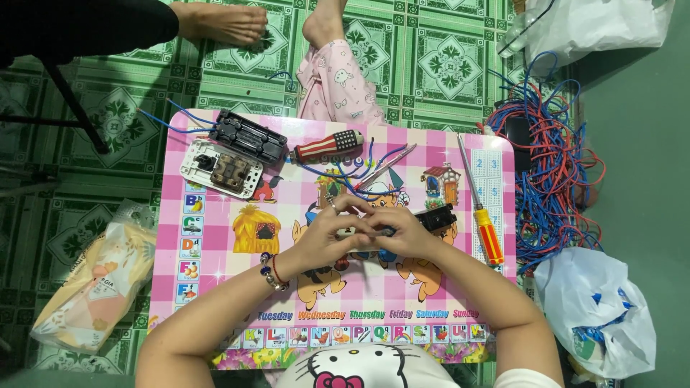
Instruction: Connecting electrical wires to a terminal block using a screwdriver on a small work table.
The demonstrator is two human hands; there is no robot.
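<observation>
At the centre of the frame we have both hands closed together over a small black electrical part, which juts out to the right of our fingers above the pink checked children's table with cartoon pictures. Our left hand, with a beaded bracelet at the wrist, wraps its fingers around the near end of the part; our right hand pinches it from the other side, fingertips touching those of the left. How much of the part lies hidden under the fingers we cannot tell.

Just above our hands, loose blue and red wire ends curl across the table, next to a stubby red-handled tool with a striped grip. In the upper left of the table lie a black rectangular socket housing and, touching it, a white switch plate with a brown insert. Along the right edge of the table lies a screwdriver with an orange and yellow handle.

On the green patterned floor at the right sits a tangled heap of blue and red wire, with a white plastic bag below it. At the left lies a cream-coloured packet. Another person's bare feet show at the top.
</observation>
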